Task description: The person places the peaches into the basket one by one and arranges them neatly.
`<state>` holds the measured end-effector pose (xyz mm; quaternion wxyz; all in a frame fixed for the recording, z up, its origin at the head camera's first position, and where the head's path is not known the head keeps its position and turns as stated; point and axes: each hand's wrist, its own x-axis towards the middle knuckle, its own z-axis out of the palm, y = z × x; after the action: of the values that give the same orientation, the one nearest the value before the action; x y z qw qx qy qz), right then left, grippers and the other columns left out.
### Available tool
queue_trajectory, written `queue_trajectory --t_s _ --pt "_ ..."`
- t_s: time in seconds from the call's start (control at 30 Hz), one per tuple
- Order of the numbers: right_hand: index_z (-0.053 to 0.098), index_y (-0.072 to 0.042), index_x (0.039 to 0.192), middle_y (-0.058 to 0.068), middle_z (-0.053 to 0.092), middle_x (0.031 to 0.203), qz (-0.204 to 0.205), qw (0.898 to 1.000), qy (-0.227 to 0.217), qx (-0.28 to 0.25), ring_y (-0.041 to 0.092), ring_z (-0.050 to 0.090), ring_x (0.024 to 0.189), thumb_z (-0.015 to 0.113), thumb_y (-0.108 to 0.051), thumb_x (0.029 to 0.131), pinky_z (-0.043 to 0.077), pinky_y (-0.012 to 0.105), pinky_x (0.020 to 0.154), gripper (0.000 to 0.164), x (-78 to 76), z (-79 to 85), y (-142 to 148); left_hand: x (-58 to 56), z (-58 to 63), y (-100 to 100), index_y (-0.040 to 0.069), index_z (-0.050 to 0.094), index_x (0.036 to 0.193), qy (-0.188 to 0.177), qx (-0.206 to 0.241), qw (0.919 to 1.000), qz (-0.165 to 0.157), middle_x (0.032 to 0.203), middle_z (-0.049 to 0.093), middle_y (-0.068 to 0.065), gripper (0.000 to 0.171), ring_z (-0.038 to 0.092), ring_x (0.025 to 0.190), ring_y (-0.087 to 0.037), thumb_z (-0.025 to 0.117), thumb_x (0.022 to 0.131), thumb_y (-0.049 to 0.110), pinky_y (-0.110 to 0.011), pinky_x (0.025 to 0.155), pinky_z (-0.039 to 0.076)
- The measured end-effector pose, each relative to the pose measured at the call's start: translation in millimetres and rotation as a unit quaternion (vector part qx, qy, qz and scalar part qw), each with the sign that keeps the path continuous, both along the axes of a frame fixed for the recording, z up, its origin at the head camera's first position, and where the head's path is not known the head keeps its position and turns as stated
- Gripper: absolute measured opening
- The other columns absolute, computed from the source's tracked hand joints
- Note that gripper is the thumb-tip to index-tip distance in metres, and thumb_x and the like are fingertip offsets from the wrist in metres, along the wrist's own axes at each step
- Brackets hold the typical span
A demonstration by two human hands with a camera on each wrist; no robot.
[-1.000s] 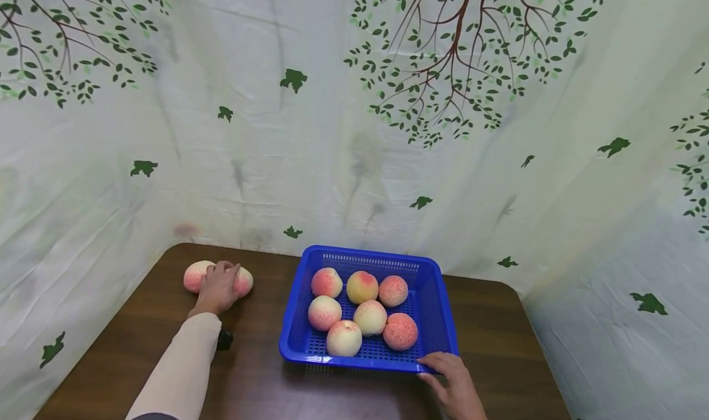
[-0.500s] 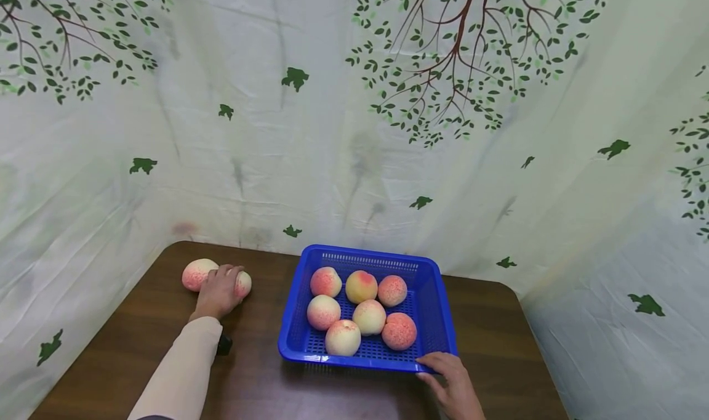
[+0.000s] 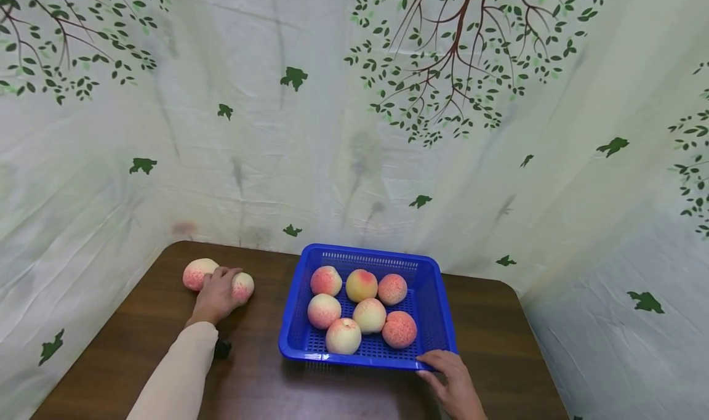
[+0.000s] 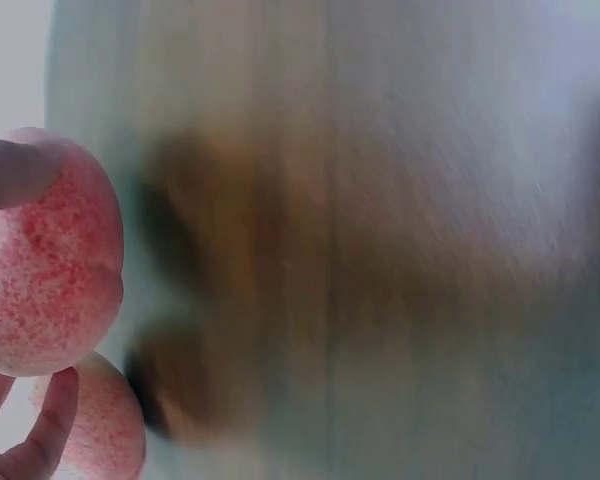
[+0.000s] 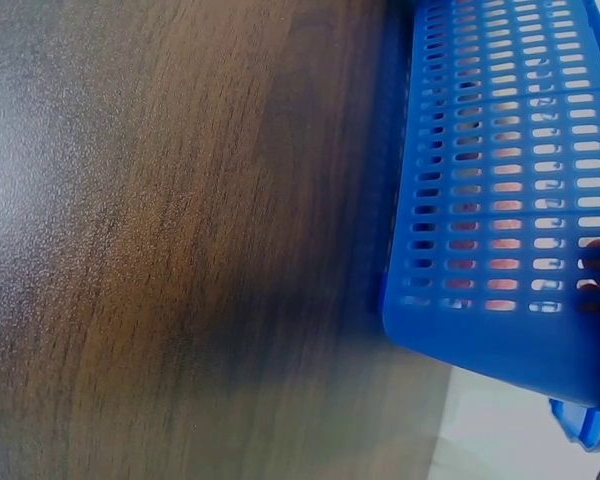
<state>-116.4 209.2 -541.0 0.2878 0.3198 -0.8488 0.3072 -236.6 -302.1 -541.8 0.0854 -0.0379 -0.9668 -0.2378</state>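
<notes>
At the left of the table, my left hand (image 3: 217, 295) holds a peach (image 3: 242, 287); in the left wrist view the thumb and fingers sit on opposite sides of that peach (image 4: 50, 265). A second peach (image 3: 200, 274) lies just beyond the hand, and the left wrist view shows this other peach (image 4: 105, 425) behind the fingers. My right hand (image 3: 453, 383) pinches the near right corner of a blue plastic basket (image 3: 365, 363), thumb below the rim and fingers on top. Inside the basket lie several peaches (image 3: 369, 316). The right wrist view shows the slotted basket wall (image 5: 500, 200).
The dark wooden table (image 3: 255, 377) carries everything. A white cloth (image 3: 332, 161) printed with branches and leaves hangs behind and along both sides. A small black object (image 3: 223, 348) shows by the left wrist.
The left hand and its peach have shifted very slightly, first left, then back to the right. The right hand keeps its hold on the basket rim.
</notes>
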Motion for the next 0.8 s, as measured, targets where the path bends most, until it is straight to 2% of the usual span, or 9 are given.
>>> queue_trajectory --t_s 0.17,0.23,0.3,0.47,0.63,0.8 --pt "0.073 -0.009 0.094 -0.005 0.068 0.092 -0.017 1.0 -0.018 0.001 0.015 0.062 0.083 0.082 0.0 0.061 0.04 0.023 0.081 0.035 1.9 1.1 -1.2 0.6 5.5 1.0 -0.007 0.052 0.126 0.036 0.044 0.9983 0.008 0.117 0.049 -0.031 0.064 0.043 0.109 -0.049 0.078 0.075 0.022 -0.061 0.091 0.033" --pt "0.073 -0.009 0.094 -0.005 0.069 0.092 -0.02 1.0 -0.024 0.0 0.015 0.062 0.083 0.083 0.001 0.061 0.04 0.023 0.081 0.036 2.4 1.1 -1.4 1.5 8.9 2.0 -0.008 0.053 0.125 0.053 0.06 0.9967 0.01 0.116 0.052 -0.032 0.065 0.045 0.11 -0.047 0.079 0.075 0.024 -0.061 0.092 0.032" --pt "0.073 -0.01 0.094 -0.005 0.069 0.092 -0.017 1.0 -0.025 -0.002 0.015 0.062 0.083 0.083 0.001 0.061 0.04 0.023 0.081 0.036 2.5 1.1 -1.2 4.1 13.5 3.4 -0.007 0.053 0.126 0.055 0.088 0.9945 0.015 0.117 0.053 -0.032 0.067 0.045 0.111 -0.046 0.079 0.074 0.025 -0.06 0.093 0.033" --pt "0.073 -0.009 0.093 -0.004 0.069 0.091 -0.007 1.0 -0.018 -0.004 0.015 0.063 0.083 0.082 0.001 0.061 0.04 0.023 0.081 0.035 1.3 1.1 -0.8 11.7 31.1 6.6 -0.004 0.051 0.131 0.044 0.155 0.9866 0.026 0.125 0.051 -0.029 0.071 0.042 0.116 -0.043 0.08 0.076 0.03 -0.06 0.095 0.034" --pt "0.073 -0.009 0.093 -0.004 0.069 0.091 -0.009 1.0 -0.017 -0.003 0.015 0.062 0.082 0.082 0.0 0.061 0.04 0.023 0.081 0.035 0.9 1.1 0.3 18.8 51.0 16.7 0.002 0.051 0.135 0.04 0.191 0.9803 0.029 0.13 0.048 -0.024 0.075 0.043 0.12 -0.04 0.082 0.075 0.035 -0.058 0.095 0.036" --pt "0.073 -0.008 0.092 -0.003 0.069 0.09 -0.005 1.0 -0.015 -0.003 0.014 0.062 0.081 0.082 0.0 0.061 0.04 0.023 0.08 0.034 0.9 1.4 -0.6 22.9 74.6 33.0 0.004 0.052 0.134 0.043 0.218 0.9751 -0.011 0.128 0.05 -0.021 0.074 0.047 0.116 -0.037 0.085 0.073 0.031 -0.056 0.092 0.04"
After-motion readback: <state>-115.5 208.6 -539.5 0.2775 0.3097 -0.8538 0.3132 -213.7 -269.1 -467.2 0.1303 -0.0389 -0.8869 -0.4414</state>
